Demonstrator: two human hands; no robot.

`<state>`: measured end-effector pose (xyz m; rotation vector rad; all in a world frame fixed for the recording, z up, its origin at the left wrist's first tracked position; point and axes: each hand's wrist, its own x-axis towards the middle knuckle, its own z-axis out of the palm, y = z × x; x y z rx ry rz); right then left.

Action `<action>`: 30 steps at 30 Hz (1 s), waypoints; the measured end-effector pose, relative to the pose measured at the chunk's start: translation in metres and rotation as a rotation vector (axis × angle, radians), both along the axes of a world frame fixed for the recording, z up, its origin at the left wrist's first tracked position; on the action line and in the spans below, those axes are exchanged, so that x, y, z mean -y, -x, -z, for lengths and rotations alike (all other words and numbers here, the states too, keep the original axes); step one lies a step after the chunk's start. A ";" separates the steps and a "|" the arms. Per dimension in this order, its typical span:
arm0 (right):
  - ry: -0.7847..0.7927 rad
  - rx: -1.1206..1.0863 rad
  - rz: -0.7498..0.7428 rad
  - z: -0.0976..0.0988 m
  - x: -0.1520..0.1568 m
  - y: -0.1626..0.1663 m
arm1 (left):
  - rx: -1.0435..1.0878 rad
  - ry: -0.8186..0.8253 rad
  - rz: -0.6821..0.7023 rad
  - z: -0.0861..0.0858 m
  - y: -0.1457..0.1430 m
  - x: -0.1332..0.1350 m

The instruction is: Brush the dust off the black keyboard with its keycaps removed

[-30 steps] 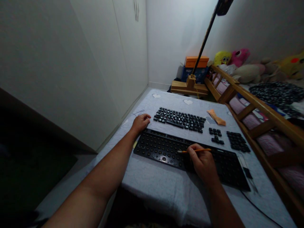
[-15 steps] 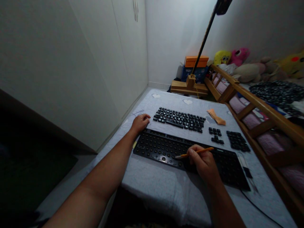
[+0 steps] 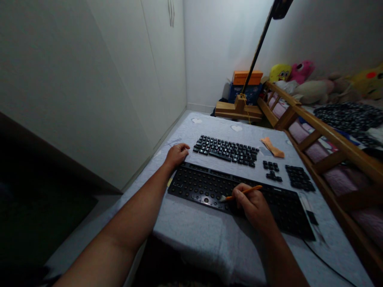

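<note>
- The desk is draped in a pale grey cloth, soft and slightly rumpled at its near edge, with two white heart-shaped patches near its far edge.
- One keyboard frame lies along the desk's near half. It is a long, flat slab of matt black plastic, stripped of caps and dotted with rows of round sockets.
- Loose black keycaps lie beyond it in three groups: a wide main block, a small cluster and a rectangular block towards the desk's right edge.
- One limp strip of orange cloth lies just behind the small cluster.
- One thin black cable trails off the desk's near right corner.
- The left hand rests knuckles-up at the frame's far left corner, fingers curled under and the forearm stretched long across the desk's left edge. I cannot tell whether it grips the frame or only leans on it.
- The right hand lies over the frame's middle with the wrist low. Its fingers are pinched around one orange stick, which is slim and straight.
- The stick's pale tip points left and touches the frame's near rows.
- The hands are well apart.
</note>
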<state>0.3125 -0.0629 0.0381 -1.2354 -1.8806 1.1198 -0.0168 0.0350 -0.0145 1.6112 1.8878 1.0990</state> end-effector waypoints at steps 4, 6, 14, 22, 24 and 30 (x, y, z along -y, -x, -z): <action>0.073 -0.063 -0.041 0.000 0.000 0.000 | -0.003 0.000 -0.004 -0.001 0.000 0.000; 0.082 -0.085 -0.031 0.002 0.000 -0.001 | -0.001 -0.002 -0.001 -0.001 0.000 0.000; -0.056 -0.042 0.126 0.004 -0.002 -0.004 | -0.003 -0.004 -0.006 0.001 0.000 0.000; -0.098 0.100 0.101 0.004 -0.003 -0.005 | 0.003 0.003 -0.003 0.000 0.000 0.000; -0.050 0.065 0.057 0.004 -0.003 -0.004 | 0.004 0.004 -0.001 0.001 0.000 0.000; -0.009 -0.022 0.068 0.001 -0.002 -0.002 | 0.003 0.003 0.010 0.000 0.000 0.000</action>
